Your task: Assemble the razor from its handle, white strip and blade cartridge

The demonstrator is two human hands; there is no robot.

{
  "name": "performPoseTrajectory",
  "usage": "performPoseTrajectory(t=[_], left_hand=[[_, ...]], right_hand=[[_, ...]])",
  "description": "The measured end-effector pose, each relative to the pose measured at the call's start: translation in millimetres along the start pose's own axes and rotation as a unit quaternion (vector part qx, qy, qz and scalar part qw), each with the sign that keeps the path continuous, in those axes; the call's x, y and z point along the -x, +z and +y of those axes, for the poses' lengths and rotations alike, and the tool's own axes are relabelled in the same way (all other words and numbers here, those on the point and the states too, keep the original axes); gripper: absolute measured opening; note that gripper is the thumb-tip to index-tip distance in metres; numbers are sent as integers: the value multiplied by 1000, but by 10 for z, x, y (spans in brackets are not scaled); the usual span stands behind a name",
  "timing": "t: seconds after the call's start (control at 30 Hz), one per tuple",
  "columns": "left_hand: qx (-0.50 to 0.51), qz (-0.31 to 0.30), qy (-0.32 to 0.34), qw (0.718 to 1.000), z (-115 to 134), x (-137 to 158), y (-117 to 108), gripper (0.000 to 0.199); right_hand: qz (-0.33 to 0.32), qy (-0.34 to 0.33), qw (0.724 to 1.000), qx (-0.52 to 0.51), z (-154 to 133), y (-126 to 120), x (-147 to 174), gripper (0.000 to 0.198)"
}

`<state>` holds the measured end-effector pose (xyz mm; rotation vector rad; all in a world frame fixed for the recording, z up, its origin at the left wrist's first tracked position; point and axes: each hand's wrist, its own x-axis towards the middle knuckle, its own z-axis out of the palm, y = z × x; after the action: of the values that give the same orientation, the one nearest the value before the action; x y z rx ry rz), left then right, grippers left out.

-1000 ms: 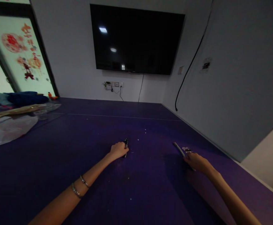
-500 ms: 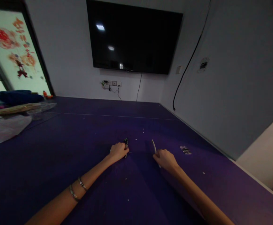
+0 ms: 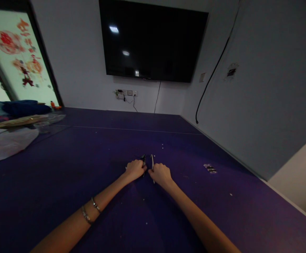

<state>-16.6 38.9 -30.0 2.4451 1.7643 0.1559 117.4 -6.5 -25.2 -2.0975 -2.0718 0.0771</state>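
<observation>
Near the middle of the purple surface, my two hands are close together. My left hand is closed on a small dark object with a pale edge; most of it is hidden by the fingers. In my right hand, the fingers grip a thin, pale, slightly curved piece, seen edge-on and standing upright. A narrow gap separates the two held pieces. To the right of my right hand lies a small clear pack of dark sticks, which look like batteries.
Small white bits are scattered over the surface. Plastic sheeting and blue cloth lie at the left. A black cable hangs along the right wall. A television is mounted above sockets.
My right hand has moved left with the pale piece, bringing it close beside my left hand. The left hand has stayed nearly in place with its dark object.
</observation>
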Motion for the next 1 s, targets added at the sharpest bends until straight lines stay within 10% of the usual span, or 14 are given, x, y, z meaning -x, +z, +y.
performPoseTrajectory(t=[0.63,1.0], left_hand=[[41,29,-7,999,-88,-18,23,44],[78,98,-77,989,-649,-196,4,42]], right_hand=[[-7,-2,1000,0,46,-54,48,43],[77,88,993,-8,1457,-492,58,28]])
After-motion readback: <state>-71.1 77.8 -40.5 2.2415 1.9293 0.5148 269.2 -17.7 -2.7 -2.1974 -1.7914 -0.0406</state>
